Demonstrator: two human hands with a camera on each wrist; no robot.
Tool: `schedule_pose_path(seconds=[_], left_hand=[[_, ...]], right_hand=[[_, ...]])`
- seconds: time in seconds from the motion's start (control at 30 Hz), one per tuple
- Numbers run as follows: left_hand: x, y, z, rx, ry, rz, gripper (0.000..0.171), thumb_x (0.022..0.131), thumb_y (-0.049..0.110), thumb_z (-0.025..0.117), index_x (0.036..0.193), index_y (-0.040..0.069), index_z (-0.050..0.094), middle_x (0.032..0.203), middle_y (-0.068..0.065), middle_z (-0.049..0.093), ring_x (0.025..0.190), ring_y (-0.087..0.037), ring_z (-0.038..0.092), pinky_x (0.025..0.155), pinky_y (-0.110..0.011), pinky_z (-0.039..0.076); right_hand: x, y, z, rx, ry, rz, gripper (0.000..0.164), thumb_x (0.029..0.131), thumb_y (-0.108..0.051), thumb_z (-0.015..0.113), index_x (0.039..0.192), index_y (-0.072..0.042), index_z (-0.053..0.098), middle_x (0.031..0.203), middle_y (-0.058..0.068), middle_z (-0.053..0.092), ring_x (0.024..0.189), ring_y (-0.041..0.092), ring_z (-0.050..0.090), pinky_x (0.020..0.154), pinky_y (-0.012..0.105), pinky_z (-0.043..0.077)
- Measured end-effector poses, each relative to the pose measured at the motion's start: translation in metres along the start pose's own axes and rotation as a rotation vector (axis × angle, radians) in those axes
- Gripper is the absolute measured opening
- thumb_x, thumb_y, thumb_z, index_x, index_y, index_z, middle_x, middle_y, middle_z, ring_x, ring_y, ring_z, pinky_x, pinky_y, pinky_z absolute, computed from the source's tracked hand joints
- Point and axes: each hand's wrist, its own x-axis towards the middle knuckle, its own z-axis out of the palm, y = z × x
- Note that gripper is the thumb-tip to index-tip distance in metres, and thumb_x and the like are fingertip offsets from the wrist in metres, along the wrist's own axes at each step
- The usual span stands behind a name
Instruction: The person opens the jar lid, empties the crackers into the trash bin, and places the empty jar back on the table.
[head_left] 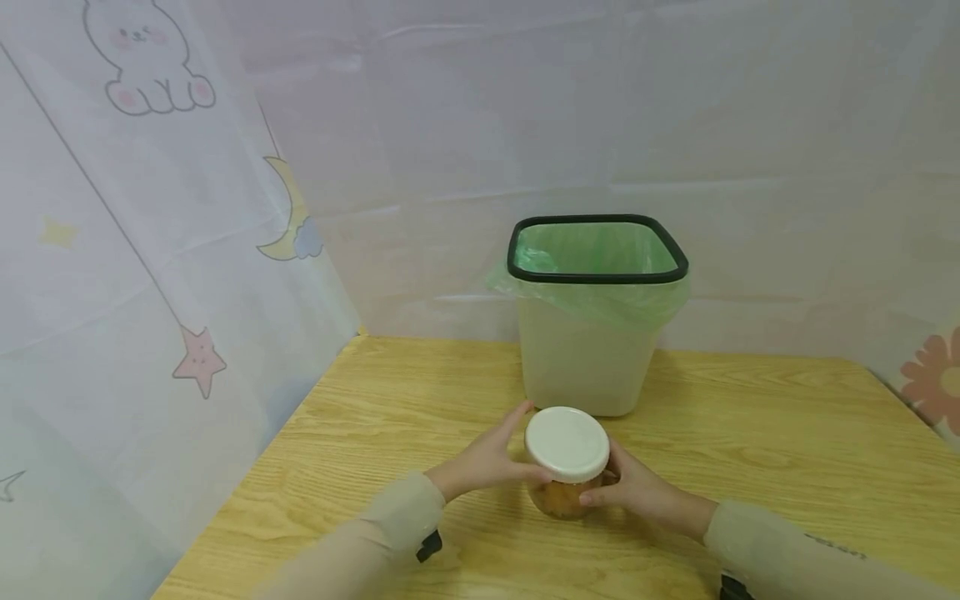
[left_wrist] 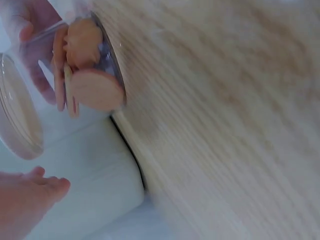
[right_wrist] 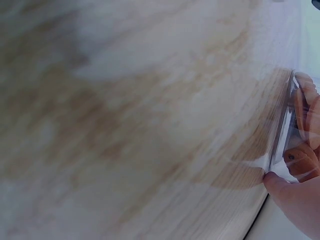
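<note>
A clear jar [head_left: 561,500] with a white lid [head_left: 567,443] on top stands on the table in front of the bin. Orange-brown biscuits [left_wrist: 97,90] show through its wall. My right hand [head_left: 637,492] grips the jar's body from the right, its thumb low on the near side. At the left of the lid is my left hand [head_left: 487,458], thumb and forefinger spread apart. A gap shows between the left fingers [left_wrist: 52,187] and the lid in the left wrist view. In the right wrist view, the right hand's thumb [right_wrist: 282,187] lies by the jar's base.
Directly behind the jar stands a pale bin [head_left: 585,358] with a black rim and a green bag liner. The wood-grain table [head_left: 420,392] ends at a printed cloth [head_left: 420,167] hung behind and at the left.
</note>
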Motion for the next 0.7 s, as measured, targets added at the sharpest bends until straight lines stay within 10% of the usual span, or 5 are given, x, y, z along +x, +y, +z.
schedule_pose_path(seconds=[0.7], left_hand=[[0.032,-0.001,-0.037,0.041,-0.314,0.104,0.111,0.078,0.012,0.083,0.157,0.009,0.005,0.161,-0.003,0.014,0.146,-0.020,0.011,0.115,-0.045,0.016]], right_hand=[[0.000,-0.001,0.000,-0.007,0.006,0.041,0.100,0.084,-0.012,0.078,0.150,0.009,0.005,0.147,0.037,0.024,0.133,0.054,0.025,0.104,0.058,0.033]])
